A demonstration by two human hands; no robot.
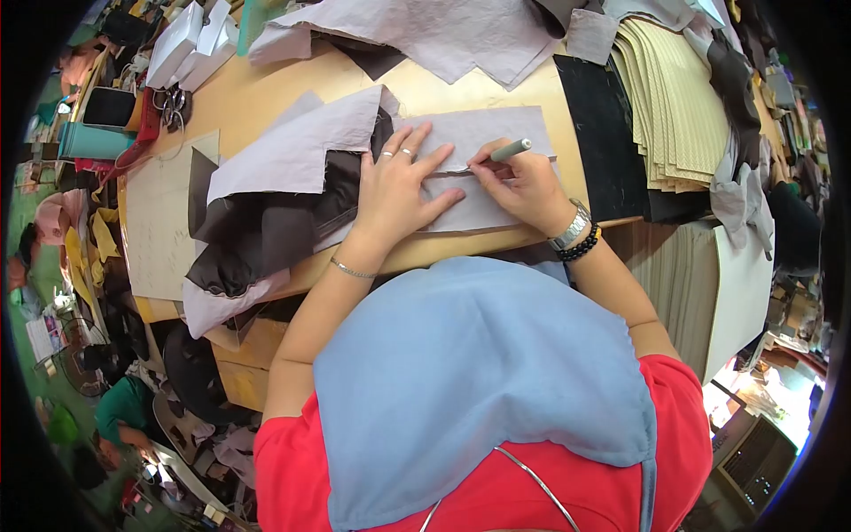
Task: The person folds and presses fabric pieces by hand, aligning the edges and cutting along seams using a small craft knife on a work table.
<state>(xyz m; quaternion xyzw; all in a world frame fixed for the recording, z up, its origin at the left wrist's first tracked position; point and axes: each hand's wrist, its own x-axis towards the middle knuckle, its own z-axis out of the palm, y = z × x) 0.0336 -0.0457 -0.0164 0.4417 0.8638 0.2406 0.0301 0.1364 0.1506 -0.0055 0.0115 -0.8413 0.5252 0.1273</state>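
My left hand [396,191] lies with fingers spread, pressing on a flat light grey fabric piece [501,126] on the wooden table. A pen [511,150] with a grey-green barrel is pinched in my right hand [530,188], its lower end down at the fabric. The pen's point is hidden by my fingers. Close to the pen, a line or edge runs across the fabric. Left of my left hand, a folded light grey fabric piece [292,146] lies over shiny dark cloth [257,244], which hangs over the table's front edge.
More grey fabric [425,35] lies at the back. A stack of cream textured sheets [665,106] and black material [605,133] are at the right. A marked paper pattern [160,226], scissors [177,108] and white boxes [191,44] are at the left. A person [124,412] is at lower left.
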